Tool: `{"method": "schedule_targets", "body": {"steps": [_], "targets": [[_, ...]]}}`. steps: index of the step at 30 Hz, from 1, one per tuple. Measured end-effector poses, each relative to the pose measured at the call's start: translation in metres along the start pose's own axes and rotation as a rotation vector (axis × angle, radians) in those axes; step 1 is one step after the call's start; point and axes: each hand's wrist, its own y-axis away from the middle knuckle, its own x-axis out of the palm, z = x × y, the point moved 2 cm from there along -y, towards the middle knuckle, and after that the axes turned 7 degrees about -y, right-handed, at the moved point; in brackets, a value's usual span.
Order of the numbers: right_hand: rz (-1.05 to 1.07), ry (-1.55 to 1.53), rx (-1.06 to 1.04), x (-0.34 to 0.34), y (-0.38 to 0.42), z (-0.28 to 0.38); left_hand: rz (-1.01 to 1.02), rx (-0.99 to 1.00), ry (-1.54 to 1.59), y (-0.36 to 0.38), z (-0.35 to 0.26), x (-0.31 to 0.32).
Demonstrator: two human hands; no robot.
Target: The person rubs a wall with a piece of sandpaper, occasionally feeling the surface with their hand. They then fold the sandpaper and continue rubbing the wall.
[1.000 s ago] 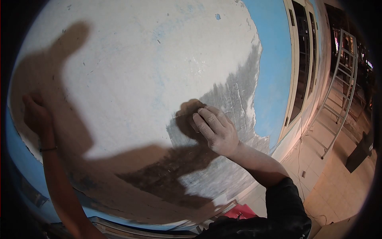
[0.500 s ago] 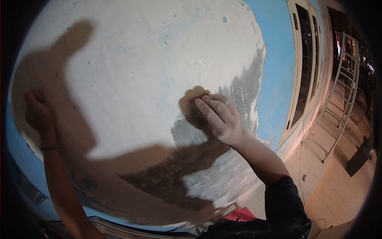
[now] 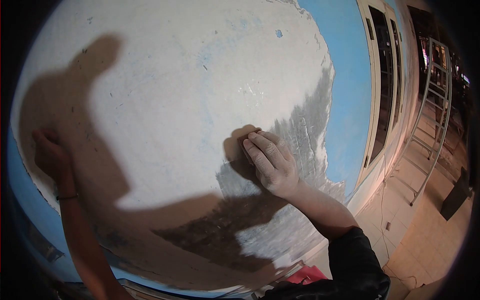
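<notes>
My right hand [image 3: 274,162], dusty and pale, presses a small dark brown sanding block [image 3: 246,141] flat to the wall [image 3: 165,115]. The block sits near the border between the whitish surface and a rough grey patch [image 3: 300,132]. At the far left, in shadow, my left hand [image 3: 51,154] is raised by the wall with its fingers curled; whether anything is inside them is hidden. A dark band circles that wrist. Blue paint [image 3: 347,85] with a ragged edge borders the whitish area on the right.
A window frame [image 3: 372,100] is set in the wall at the right. Beyond it a metal ladder [image 3: 431,120] leans over a tiled floor [image 3: 415,240], with a dark box-like object [image 3: 454,196] and a thin cable. A red item [image 3: 306,275] lies low in the middle.
My right hand and the block are slightly lower in view. The left hand also appears a little lower, and the view has shifted slightly.
</notes>
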Motion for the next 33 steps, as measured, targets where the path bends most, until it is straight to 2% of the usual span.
{"method": "schedule_targets", "body": {"steps": [5,10,14,17,20,22,25,28,31,33], "targets": [[0.065,0.023,-0.071,-0.004,-0.004,-0.002,-0.012,0.072,-0.063,0.001,0.002,0.001],[0.046,0.018,-0.136,-0.005,-0.006,-0.006,-0.008,0.052,-0.046,-0.001,0.001,0.000],[0.136,0.065,-0.117,-0.014,-0.007,-0.016,-0.026,0.124,-0.144,-0.002,0.009,0.003],[0.153,0.019,-0.078,-0.020,-0.010,-0.025,-0.015,0.085,-0.095,-0.001,0.002,-0.001],[0.148,-0.048,-0.077,-0.011,-0.013,-0.016,-0.040,0.203,-0.239,-0.002,0.015,0.008],[0.200,-0.052,-0.110,-0.007,-0.019,0.000,-0.043,0.202,-0.219,-0.003,0.011,0.004],[0.220,0.009,-0.157,-0.018,-0.015,-0.013,-0.027,0.149,-0.160,-0.003,0.006,0.003],[0.320,0.061,-0.106,-0.029,-0.017,-0.029,-0.016,0.171,-0.168,-0.004,0.022,0.010],[0.124,-0.094,-0.116,-0.007,-0.012,-0.015,-0.025,0.199,-0.211,-0.003,0.033,0.015],[0.277,-0.151,-0.213,0.002,-0.028,0.015,-0.026,0.205,-0.219,-0.005,0.030,0.018]]}}
